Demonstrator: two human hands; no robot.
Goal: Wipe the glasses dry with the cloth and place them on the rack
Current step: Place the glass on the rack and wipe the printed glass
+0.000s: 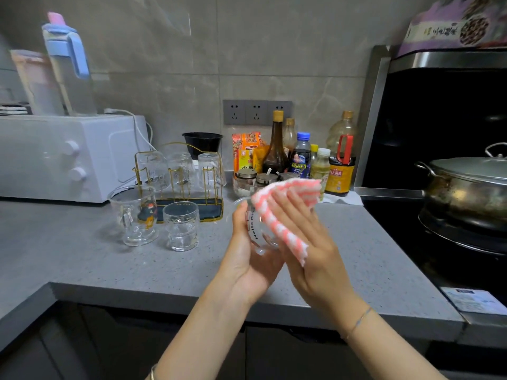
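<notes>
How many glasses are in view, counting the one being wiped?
6. Three upside down on the gold rack: left glass, middle glass, right glass. Two upright on the countertop: printed mug, textured glass. One held glass in the left hand, under the cloth. Others could be hidden.

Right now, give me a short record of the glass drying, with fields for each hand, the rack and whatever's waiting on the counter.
left hand: grips the printed glass above the counter
right hand: straight fingers press the pink-and-white cloth against that glass
rack: gold wire, holds three upturned glasses
counter: cartoon mug and textured glass stand upright in front of the rack
stage: wiping; the held glass is not yet on the rack
</notes>
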